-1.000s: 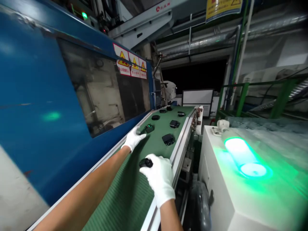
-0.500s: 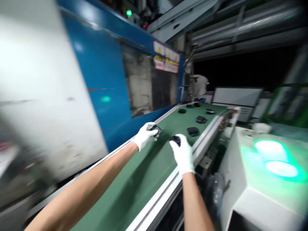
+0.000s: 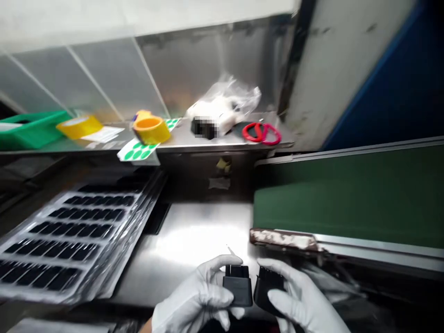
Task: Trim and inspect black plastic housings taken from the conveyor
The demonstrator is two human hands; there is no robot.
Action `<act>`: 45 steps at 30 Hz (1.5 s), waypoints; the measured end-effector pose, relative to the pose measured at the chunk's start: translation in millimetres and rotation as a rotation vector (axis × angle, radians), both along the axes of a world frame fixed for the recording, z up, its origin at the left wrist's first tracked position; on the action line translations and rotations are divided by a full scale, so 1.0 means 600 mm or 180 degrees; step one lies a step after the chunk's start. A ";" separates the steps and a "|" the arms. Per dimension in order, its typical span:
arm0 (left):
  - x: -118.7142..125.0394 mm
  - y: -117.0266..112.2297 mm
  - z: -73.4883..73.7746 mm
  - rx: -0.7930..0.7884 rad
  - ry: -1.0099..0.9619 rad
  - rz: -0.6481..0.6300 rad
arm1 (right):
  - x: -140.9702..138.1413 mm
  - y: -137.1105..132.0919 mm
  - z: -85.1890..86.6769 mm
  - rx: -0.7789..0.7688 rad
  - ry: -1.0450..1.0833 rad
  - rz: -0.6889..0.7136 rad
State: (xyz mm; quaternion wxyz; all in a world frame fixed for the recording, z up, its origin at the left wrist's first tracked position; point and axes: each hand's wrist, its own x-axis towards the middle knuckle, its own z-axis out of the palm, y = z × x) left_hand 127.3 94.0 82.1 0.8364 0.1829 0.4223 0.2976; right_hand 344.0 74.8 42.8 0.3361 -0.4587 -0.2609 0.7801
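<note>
My left hand, in a white glove, is closed round a black plastic housing with a narrower ribbed top. My right hand, gloved too, grips a second black plastic housing of the same kind. The two parts are side by side, almost touching, low in the view before the metal worktop. To the left lies a stack of clear plastic trays, its top one filled with rows of black parts.
A green conveyor belt runs off to the right. On the ledge are a green bin, yellow tape rolls, a green-dot sticker sheet, a clear plastic bag and red-handled scissors.
The view has swung from the conveyor and blue machine to the worktop with trays. Both hands have come close together, each with a black housing in it.
</note>
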 end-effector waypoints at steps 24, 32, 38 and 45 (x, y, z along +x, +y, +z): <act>-0.372 -0.094 -0.057 0.0094 0.0403 0.0146 | -0.380 -0.032 0.000 -0.0152 -0.0432 0.0906; -0.379 -0.116 -0.037 0.0042 0.0732 0.0423 | -0.382 -0.034 0.007 -0.0056 -0.0338 0.0879; -0.386 -0.122 -0.025 0.0081 0.0427 0.0207 | -0.383 -0.045 0.005 -0.0110 -0.0252 0.0952; -0.396 -0.133 -0.046 0.0213 0.0258 0.0370 | -0.397 -0.053 0.008 -0.0108 -0.0224 0.0871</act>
